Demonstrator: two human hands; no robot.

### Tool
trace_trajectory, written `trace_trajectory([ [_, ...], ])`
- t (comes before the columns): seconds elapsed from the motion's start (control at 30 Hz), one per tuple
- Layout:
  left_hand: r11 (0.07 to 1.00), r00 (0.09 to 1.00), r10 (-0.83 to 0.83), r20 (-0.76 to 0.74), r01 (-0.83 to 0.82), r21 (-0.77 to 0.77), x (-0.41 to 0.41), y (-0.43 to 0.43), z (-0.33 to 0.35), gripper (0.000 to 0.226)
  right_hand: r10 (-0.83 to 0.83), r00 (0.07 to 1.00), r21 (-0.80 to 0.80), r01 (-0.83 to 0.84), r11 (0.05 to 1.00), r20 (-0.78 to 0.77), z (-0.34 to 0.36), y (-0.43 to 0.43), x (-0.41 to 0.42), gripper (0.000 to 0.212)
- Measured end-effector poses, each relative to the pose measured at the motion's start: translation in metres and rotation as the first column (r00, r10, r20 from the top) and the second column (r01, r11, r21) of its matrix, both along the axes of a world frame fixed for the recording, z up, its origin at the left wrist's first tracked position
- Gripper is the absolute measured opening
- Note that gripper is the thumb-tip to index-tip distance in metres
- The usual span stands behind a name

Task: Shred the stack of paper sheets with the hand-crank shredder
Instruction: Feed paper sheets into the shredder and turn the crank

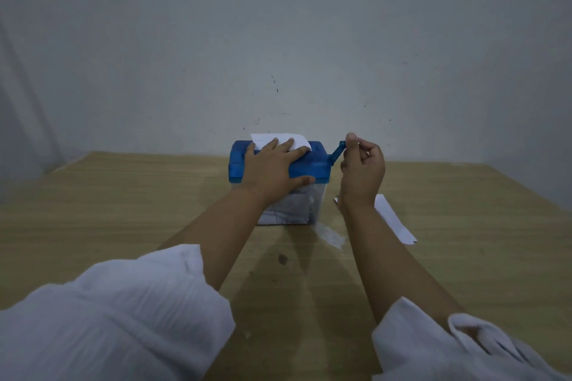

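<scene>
Head view: left hand (pixel 272 168) flat on shredder (pixel 311 168), right hand (pixel 362 170) pinching its crank (pixel 338 153).

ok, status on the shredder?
Left hand presses flat on shredder lid; right hand pinches crank. Sheet standing in slot. Spare sheets alongside, nothing blocking.

Wooden table (pixel 123 210): shredder (pixel 312 164), paper sheets (pixel 393 219)

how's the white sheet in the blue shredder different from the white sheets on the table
The white sheet in the blue plastic shredder stands upright, touched by the left hand; the white sheets on the wooden table lie flat, untouched. Both are plain white paper.
</scene>
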State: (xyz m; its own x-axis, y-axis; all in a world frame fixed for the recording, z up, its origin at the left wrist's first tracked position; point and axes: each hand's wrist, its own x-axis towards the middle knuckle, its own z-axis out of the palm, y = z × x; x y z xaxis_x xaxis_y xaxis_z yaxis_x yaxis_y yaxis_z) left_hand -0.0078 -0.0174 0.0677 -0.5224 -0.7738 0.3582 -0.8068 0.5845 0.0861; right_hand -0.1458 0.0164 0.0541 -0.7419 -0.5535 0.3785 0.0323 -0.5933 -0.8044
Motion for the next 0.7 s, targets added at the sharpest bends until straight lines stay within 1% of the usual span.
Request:
trace_trajectory([
  [0.07, 1.000, 1.000, -0.004, -0.002, 0.004, -0.010, 0.001, -0.002, -0.002, 0.061, 0.076, 0.997, 0.053, -0.077, 0.996, 0.015, 0.011, -0.008, -0.008, 0.016],
  [0.13, 1.000, 1.000, 0.003, 0.014, -0.002, -0.019, 0.001, -0.005, -0.001, 0.061, 0.163, 0.987, 0.099, -0.161, 0.982, -0.009, 0.016, -0.014, -0.018, 0.020],
  [0.17, 1.000, 1.000, 0.010, 0.018, -0.010, -0.022, 0.001, -0.006, -0.001, 0.061, 0.175, 0.983, 0.131, -0.166, 0.977, -0.056, 0.016, -0.015, -0.023, 0.022],
  [0.27, 0.999, 1.000, 0.012, 0.016, -0.011, -0.046, 0.001, -0.007, -0.003, 0.061, 0.153, 0.950, 0.230, -0.091, 0.969, -0.272, 0.003, -0.008, -0.029, 0.029],
  [0.33, 0.999, 1.000, -0.014, 0.015, 0.015, -0.046, 0.002, -0.008, -0.002, 0.061, 0.202, 0.926, 0.279, -0.112, 0.954, -0.319, -0.008, -0.004, -0.030, 0.036],
  [0.4, 0.999, 0.999, -0.040, 0.008, 0.041, -0.021, 0.005, -0.009, 0.000, 0.061, 0.266, 0.911, 0.319, -0.162, 0.934, -0.316, -0.013, -0.005, -0.031, 0.047],
  [0.5, 0.998, 0.998, -0.059, 0.006, 0.059, -0.011, 0.007, -0.011, 0.001, 0.062, 0.264, 0.882, 0.363, -0.117, 0.925, -0.389, -0.006, -0.009, -0.032, 0.068],
  [0.57, 0.998, 0.998, -0.060, 0.010, 0.061, -0.022, 0.007, -0.011, -0.001, 0.062, 0.248, 0.866, 0.366, -0.082, 0.927, -0.435, -0.004, -0.012, -0.033, 0.088],
  [0.6, 0.998, 0.998, -0.059, 0.006, 0.059, -0.025, 0.007, -0.011, -0.001, 0.062, 0.238, 0.863, 0.369, -0.065, 0.927, -0.445, -0.003, -0.012, -0.033, 0.091],
  [0.63, 0.998, 0.998, -0.056, 0.002, 0.056, -0.026, 0.006, -0.012, -0.002, 0.062, 0.233, 0.864, 0.370, -0.059, 0.927, -0.447, -0.002, -0.013, -0.033, 0.090],
  [0.7, 0.998, 0.999, -0.054, -0.003, 0.054, -0.030, 0.006, -0.012, -0.001, 0.062, 0.233, 0.873, 0.378, -0.061, 0.924, -0.428, 0.003, -0.019, -0.031, 0.076],
])
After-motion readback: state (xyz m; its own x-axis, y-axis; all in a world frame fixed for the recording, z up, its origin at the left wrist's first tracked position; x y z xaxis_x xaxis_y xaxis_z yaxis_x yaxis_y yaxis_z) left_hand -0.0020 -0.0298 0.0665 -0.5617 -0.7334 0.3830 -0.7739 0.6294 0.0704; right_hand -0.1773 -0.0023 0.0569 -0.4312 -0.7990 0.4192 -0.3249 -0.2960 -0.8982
